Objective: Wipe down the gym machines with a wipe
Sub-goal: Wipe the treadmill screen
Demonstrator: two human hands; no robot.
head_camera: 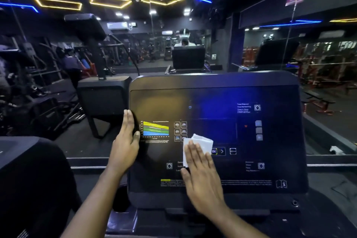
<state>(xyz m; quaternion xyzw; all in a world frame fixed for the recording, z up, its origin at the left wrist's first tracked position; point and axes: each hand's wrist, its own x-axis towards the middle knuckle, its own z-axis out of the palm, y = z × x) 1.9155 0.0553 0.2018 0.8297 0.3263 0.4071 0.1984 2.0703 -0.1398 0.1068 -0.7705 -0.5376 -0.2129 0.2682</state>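
A black treadmill console (241,91) fills the middle of the head view, with a dark glossy panel of small buttons and a coloured chart. My right hand (201,172) lies flat on the panel's lower middle and presses a white wipe (201,142) against it; the wipe sticks out above my fingertips. My left hand (126,137) grips the console's left edge, fingers along the side and thumb on the front face.
A second treadmill console (29,170) stands at the lower left, and another machine's console (102,94) is behind my left hand. A mirror wall (193,25) ahead reflects the gym and a person. Weight racks (318,67) show at the right.
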